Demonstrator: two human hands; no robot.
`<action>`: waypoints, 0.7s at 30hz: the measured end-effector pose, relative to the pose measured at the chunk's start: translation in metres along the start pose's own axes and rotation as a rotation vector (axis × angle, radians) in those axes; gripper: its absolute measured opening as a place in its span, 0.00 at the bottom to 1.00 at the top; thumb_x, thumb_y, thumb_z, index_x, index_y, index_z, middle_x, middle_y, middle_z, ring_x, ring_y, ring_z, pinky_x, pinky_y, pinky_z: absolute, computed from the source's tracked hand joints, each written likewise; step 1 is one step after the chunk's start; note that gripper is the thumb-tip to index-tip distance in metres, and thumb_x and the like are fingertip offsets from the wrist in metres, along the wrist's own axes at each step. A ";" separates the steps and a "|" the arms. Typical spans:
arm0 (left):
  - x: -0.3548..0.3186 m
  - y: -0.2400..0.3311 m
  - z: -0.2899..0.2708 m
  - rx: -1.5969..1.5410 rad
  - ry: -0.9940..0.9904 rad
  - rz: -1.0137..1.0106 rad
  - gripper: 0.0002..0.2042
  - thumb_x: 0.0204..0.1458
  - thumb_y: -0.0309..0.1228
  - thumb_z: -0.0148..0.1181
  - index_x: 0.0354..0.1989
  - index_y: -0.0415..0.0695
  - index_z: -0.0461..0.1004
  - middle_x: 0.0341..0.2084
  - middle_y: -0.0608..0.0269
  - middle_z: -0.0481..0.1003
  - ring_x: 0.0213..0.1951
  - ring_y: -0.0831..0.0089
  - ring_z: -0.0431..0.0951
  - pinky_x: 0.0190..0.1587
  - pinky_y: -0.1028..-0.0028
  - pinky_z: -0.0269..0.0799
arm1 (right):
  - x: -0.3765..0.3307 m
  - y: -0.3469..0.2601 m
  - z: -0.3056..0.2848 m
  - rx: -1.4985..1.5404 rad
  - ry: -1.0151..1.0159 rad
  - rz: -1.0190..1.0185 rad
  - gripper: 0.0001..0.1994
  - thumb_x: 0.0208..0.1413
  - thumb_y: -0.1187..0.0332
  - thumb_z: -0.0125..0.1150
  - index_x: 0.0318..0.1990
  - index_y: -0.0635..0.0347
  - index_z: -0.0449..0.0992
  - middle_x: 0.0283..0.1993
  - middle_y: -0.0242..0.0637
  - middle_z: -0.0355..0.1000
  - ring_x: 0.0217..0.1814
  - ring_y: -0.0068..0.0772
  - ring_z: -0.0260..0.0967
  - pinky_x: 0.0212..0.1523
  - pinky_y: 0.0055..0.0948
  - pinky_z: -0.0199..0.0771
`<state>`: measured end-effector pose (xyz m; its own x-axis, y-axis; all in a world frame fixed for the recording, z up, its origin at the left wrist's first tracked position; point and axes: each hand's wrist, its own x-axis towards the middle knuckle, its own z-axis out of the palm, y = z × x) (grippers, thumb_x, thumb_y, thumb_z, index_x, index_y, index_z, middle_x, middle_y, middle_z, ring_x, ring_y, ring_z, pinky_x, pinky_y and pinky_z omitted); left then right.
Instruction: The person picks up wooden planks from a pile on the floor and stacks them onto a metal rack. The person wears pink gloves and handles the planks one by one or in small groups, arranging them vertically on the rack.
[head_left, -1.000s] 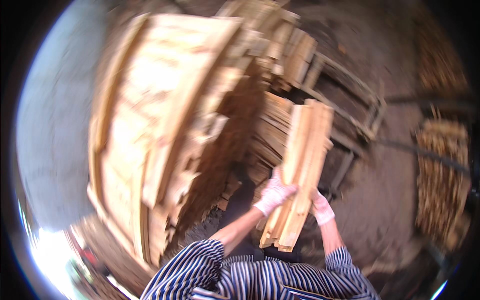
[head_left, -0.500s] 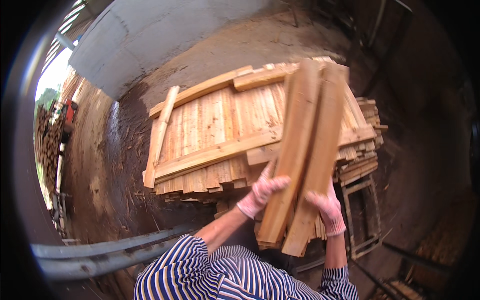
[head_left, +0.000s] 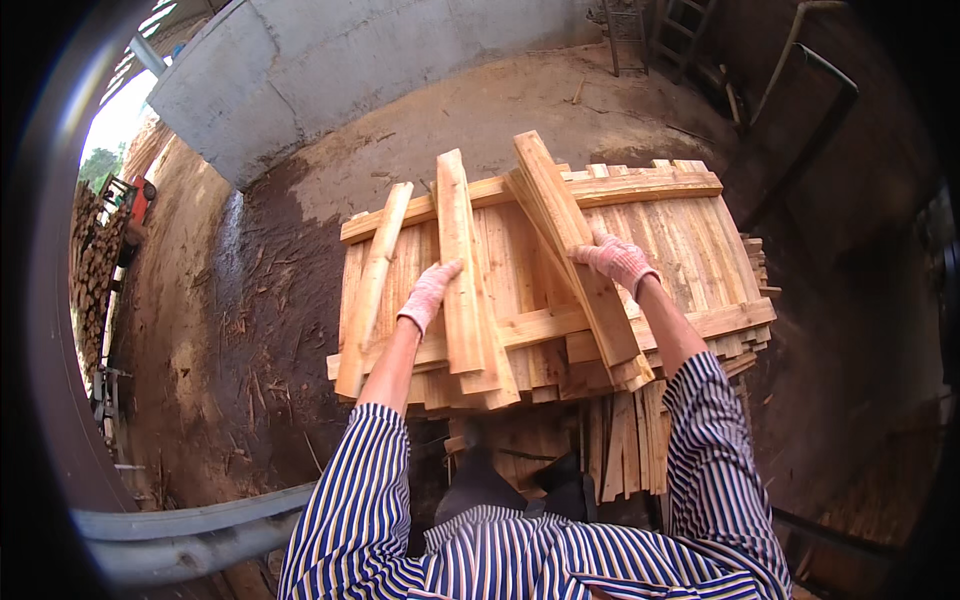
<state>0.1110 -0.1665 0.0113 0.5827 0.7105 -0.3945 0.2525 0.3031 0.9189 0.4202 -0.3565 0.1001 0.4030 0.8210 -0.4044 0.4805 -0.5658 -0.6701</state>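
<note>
My left hand (head_left: 430, 292), in a pinkish-white work glove, is closed at the left edge of a wooden plank (head_left: 456, 240). At least one more plank shows beneath it, its end sticking out lower right. My right hand (head_left: 618, 262), gloved alike, grips the right edge of another plank (head_left: 565, 205), which slants with its far end to the left. Part of a further plank shows under that one. These planks lie across a broad stack of boards (head_left: 670, 230), over two crosswise battens. A lone plank (head_left: 375, 285) rests to the left of my left hand.
More boards (head_left: 630, 440) stand below the stack's near edge, close to my legs. A grey metal rail (head_left: 200, 540) runs at lower left. Beyond the stack rises a grey wall (head_left: 300, 80). Outside at far left are a log pile (head_left: 100, 280) and a red vehicle (head_left: 140, 200).
The planks held together upright between my hands are now parted and laid down on the stack. My hands have moved forward and apart, the left one leftward.
</note>
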 end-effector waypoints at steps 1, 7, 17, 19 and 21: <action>-0.023 0.023 0.022 0.260 0.155 0.021 0.32 0.63 0.43 0.60 0.69 0.34 0.61 0.56 0.50 0.77 0.51 0.65 0.79 0.61 0.69 0.72 | -0.004 -0.008 0.004 -0.143 0.087 0.004 0.37 0.56 0.52 0.67 0.69 0.58 0.62 0.60 0.53 0.72 0.63 0.47 0.70 0.61 0.43 0.70; -0.005 0.031 -0.033 1.009 0.795 0.225 0.49 0.50 0.48 0.70 0.76 0.47 0.48 0.72 0.43 0.56 0.72 0.48 0.57 0.71 0.52 0.57 | -0.033 -0.065 0.061 -0.349 0.235 -0.144 0.43 0.57 0.52 0.67 0.74 0.60 0.52 0.72 0.61 0.57 0.72 0.52 0.61 0.68 0.46 0.67; 0.001 0.015 -0.136 0.875 0.576 -0.145 0.46 0.40 0.47 0.77 0.69 0.43 0.63 0.44 0.46 0.81 0.45 0.58 0.84 0.47 0.63 0.79 | -0.020 -0.153 0.179 -0.352 0.326 -0.009 0.40 0.51 0.47 0.68 0.68 0.56 0.62 0.59 0.53 0.68 0.63 0.54 0.65 0.61 0.49 0.68; -0.006 0.014 -0.129 0.614 0.533 -0.052 0.42 0.42 0.44 0.77 0.65 0.40 0.64 0.42 0.50 0.82 0.42 0.60 0.84 0.45 0.62 0.78 | -0.016 -0.152 0.172 -0.374 0.402 -0.036 0.32 0.49 0.56 0.66 0.63 0.54 0.66 0.55 0.53 0.70 0.60 0.55 0.66 0.56 0.48 0.73; -0.012 -0.015 -0.157 0.384 0.401 0.092 0.40 0.49 0.45 0.74 0.65 0.35 0.63 0.44 0.54 0.81 0.43 0.66 0.81 0.47 0.63 0.76 | -0.016 -0.175 0.180 -0.333 0.333 0.018 0.32 0.49 0.57 0.65 0.63 0.51 0.68 0.55 0.53 0.70 0.58 0.55 0.67 0.55 0.49 0.73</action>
<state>-0.0207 -0.0795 0.0030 0.2950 0.9317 -0.2122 0.5211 0.0293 0.8530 0.1891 -0.2568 0.1119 0.6155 0.7727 -0.1553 0.6731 -0.6178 -0.4064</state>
